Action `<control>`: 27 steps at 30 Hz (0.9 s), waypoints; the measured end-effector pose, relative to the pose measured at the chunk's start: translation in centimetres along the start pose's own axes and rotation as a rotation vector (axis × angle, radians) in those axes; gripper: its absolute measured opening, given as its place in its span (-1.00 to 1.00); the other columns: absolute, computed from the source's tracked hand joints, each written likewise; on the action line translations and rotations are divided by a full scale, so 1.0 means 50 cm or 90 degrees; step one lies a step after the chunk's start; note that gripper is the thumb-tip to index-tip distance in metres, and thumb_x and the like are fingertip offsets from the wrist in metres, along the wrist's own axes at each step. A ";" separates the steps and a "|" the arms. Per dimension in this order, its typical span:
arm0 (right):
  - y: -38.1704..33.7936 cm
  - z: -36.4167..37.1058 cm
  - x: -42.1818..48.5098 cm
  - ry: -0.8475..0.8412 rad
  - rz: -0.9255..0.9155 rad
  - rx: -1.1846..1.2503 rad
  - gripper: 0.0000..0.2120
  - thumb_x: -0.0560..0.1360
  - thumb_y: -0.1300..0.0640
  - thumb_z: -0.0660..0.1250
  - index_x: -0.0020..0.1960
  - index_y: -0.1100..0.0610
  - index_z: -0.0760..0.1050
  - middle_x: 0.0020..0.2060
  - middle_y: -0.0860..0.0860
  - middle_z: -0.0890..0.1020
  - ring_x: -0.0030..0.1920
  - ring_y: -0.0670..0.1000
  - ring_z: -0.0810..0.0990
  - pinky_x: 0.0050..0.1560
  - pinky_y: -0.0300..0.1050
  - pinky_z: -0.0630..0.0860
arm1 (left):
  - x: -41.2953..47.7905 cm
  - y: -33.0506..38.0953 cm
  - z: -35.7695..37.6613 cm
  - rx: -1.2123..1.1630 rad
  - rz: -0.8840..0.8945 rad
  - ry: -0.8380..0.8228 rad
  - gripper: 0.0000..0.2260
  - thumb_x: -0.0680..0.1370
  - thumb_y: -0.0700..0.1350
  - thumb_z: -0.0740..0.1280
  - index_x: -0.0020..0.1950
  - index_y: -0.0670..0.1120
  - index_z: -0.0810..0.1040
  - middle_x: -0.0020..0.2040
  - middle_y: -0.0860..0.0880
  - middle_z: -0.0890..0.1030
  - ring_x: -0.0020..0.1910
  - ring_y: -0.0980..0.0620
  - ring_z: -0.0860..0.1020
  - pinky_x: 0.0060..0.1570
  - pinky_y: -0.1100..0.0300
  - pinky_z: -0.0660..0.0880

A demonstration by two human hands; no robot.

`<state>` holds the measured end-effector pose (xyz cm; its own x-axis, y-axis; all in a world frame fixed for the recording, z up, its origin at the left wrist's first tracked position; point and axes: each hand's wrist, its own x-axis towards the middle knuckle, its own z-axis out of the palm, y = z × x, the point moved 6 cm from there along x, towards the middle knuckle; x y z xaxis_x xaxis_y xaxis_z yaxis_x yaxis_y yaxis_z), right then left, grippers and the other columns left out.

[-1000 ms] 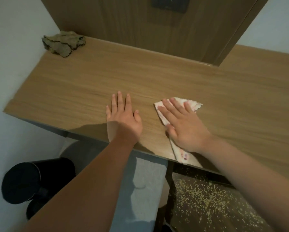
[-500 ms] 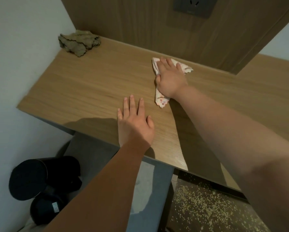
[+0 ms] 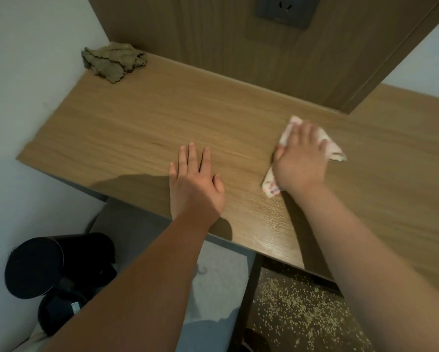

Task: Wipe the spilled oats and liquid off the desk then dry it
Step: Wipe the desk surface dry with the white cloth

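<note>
Wooden desk (image 3: 137, 128): head view only. I can't spot any oats on top, just a bit of sheen right of the left hand (image 3: 195, 184), which could be damp or just light.
Left hand: flat on the wood, fingers straight and slightly spread, holding nothing.
Cloth (image 3: 334, 151): pink-white, on the desk well right of the left hand, under the right hand (image 3: 301, 158).
Right hand: fingers look flat, pressing the cloth. It's blurry, so I can't tell if the thumb pinches.
Change: 1 s ago the cloth sat just right of the left hand, 0.5 s ago ahead of it, and now it's swung out right.
Meaning: my guess is these are drying sweeps and the top is nearly done.
Oats (image 3: 297, 308): on the floor, below and right of the left hand.
Brown rag (image 3: 114, 62): well ahead-left of the left hand, nobody touching it.
</note>
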<state>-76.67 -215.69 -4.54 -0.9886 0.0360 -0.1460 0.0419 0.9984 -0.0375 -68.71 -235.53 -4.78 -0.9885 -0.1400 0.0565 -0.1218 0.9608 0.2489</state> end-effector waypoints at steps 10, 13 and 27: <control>0.097 -0.006 0.053 0.008 0.175 0.062 -0.40 0.64 -0.01 -0.09 0.59 0.24 -0.07 0.57 0.22 -0.02 0.57 0.22 -0.07 0.53 0.20 -0.08 | 0.001 -0.003 -0.001 -0.002 0.016 0.024 -0.43 0.52 0.02 0.03 0.48 -0.19 0.36 0.49 -0.30 0.28 0.51 -0.25 0.21 0.43 -0.19 0.13; 0.006 0.000 0.004 -0.006 0.033 0.036 -0.41 0.65 -0.06 -0.14 0.60 0.17 -0.13 0.57 0.23 -0.08 0.56 0.25 -0.11 0.54 0.21 -0.10 | -0.002 -0.004 0.002 -0.001 0.013 0.015 -0.42 0.53 0.04 -0.01 0.50 -0.17 0.33 0.52 -0.28 0.24 0.53 -0.22 0.16 0.45 -0.18 0.10; 0.064 0.033 -0.219 -0.019 -0.075 -0.020 -0.40 0.62 -0.13 -0.30 0.59 0.10 -0.22 0.56 0.17 -0.16 0.56 0.22 -0.20 0.54 0.21 -0.13 | -0.016 0.017 -0.034 -0.127 0.066 0.054 -0.58 0.52 -0.13 0.17 0.36 -0.15 0.53 0.52 -0.16 0.29 0.56 -0.17 0.07 0.52 -0.15 0.01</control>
<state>-65.45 -212.97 -4.69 -0.9817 -0.0819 -0.1720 -0.0786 0.9966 -0.0259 -67.89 -235.01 -2.99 -0.9828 -0.0703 0.1707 0.0086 0.9063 0.4226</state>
